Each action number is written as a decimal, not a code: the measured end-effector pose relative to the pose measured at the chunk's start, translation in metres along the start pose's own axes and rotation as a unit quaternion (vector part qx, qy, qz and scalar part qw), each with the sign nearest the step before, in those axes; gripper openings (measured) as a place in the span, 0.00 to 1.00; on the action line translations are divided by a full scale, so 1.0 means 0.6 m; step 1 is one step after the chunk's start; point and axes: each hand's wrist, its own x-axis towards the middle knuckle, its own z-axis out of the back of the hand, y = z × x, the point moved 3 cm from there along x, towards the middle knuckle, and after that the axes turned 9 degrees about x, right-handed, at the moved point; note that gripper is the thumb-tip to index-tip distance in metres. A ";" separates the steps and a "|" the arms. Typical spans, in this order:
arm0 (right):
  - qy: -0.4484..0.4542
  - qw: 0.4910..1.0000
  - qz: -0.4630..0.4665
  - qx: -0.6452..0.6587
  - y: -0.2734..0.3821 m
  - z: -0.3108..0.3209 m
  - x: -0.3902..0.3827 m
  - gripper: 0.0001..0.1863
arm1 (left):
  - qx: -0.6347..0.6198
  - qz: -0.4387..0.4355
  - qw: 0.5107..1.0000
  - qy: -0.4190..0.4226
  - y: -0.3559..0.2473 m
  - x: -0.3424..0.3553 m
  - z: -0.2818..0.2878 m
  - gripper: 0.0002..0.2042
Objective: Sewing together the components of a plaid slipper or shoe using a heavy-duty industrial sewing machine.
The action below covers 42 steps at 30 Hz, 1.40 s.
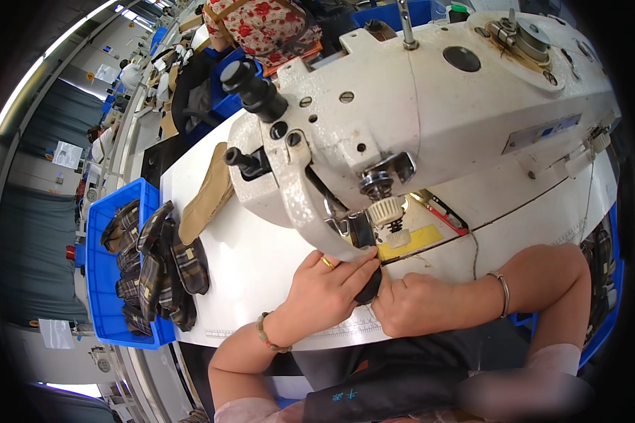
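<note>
Under the head of a white industrial sewing machine (444, 106), both my hands are at a small dark piece of material (369, 287). My left hand (324, 289) is on its left side, fingers pressed together over its edge near the needle area. My right hand (410, 303) pinches its right side with curled fingers. Part of the piece is hidden by my hands and the machine, so I cannot tell its full shape. A yellow patch (420, 241) and red-handled thread snips (453, 217) lie just to the right of the needle area.
Left of the machine, a blue bin (100, 310) holds several plaid shoe uppers, some spilling over onto the white table (240, 303). A tan sole-shaped piece (208, 201) lies behind them. Another blue bin (617, 282) stands at right. A person in floral clothing (264, 32) is beyond the machine.
</note>
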 end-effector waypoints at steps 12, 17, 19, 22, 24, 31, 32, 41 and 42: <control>-0.034 0.996 -0.076 0.022 -0.051 -0.033 0.010 0.07 | -0.025 0.041 0.998 -0.042 0.051 0.026 -0.022 0.24; -0.076 0.992 -0.096 0.015 -0.063 -0.038 0.014 0.07 | -0.017 0.070 0.997 -0.016 0.058 0.025 -0.030 0.25; -0.073 0.992 -0.098 0.023 -0.064 -0.039 0.013 0.07 | 0.014 0.080 0.996 -0.045 0.058 0.018 -0.030 0.24; -0.078 0.992 -0.098 0.027 -0.070 -0.034 0.013 0.07 | 0.044 0.085 0.988 -0.119 0.058 0.011 -0.021 0.24; -0.075 0.991 -0.108 0.031 -0.086 -0.024 0.011 0.06 | 0.066 0.079 0.985 -0.135 0.057 0.012 -0.018 0.22; -0.108 0.955 -0.252 0.112 -0.128 -0.058 0.000 0.07 | 0.055 0.148 0.986 -0.055 0.057 0.010 -0.017 0.26; -0.107 0.955 -0.253 0.110 -0.129 -0.065 -0.004 0.07 | 0.054 0.147 0.986 -0.056 0.056 0.010 -0.012 0.26; -0.120 0.969 -0.199 0.080 -0.121 -0.065 -0.009 0.12 | 0.023 0.061 0.988 -0.142 0.052 0.014 -0.011 0.21; -0.130 0.966 -0.202 0.093 -0.121 -0.066 -0.006 0.14 | 0.029 0.065 0.987 -0.146 0.053 0.013 -0.014 0.20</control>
